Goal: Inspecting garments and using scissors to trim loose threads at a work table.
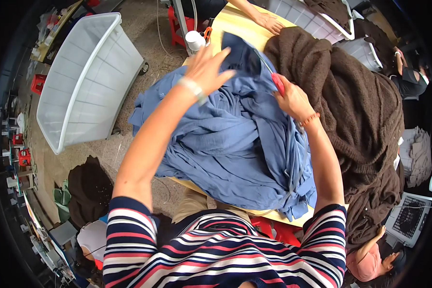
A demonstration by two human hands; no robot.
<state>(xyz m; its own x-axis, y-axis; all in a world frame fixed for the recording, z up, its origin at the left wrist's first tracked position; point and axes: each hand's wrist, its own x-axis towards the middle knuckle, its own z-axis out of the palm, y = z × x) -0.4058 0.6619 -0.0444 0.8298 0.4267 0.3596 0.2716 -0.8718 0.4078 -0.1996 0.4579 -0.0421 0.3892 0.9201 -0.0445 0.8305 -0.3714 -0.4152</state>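
Head view shows a wooden desk (235,21) almost wholly covered with cloth. A pile of blue fabric (230,144) lies across the near half of it, spilling over the near edge and the left edge. The left hand (207,69) hovers over the far part of the blue fabric with fingers spread wide and palm down, holding nothing; whether it touches the cloth cannot be told. A pale band sits on its wrist. The right hand (292,100) rests on the blue fabric toward the right side of the pile, closed around a small red tool (278,82) whose tip pokes out past the fingers; an orange bracelet circles that wrist. A dark blue piece of the cloth (242,53) stands up between the two hands, near the far side. Just beside the blue pile, a heap of brown knit fabric (360,110) covers the right side of the desk and hangs over its right edge. At the far edge another person's hand (269,21) lies flat on the bare wood, and a white spool (195,41) stands near the far left corner. A large white bin (89,77) stands on the floor well to the left of the desk.
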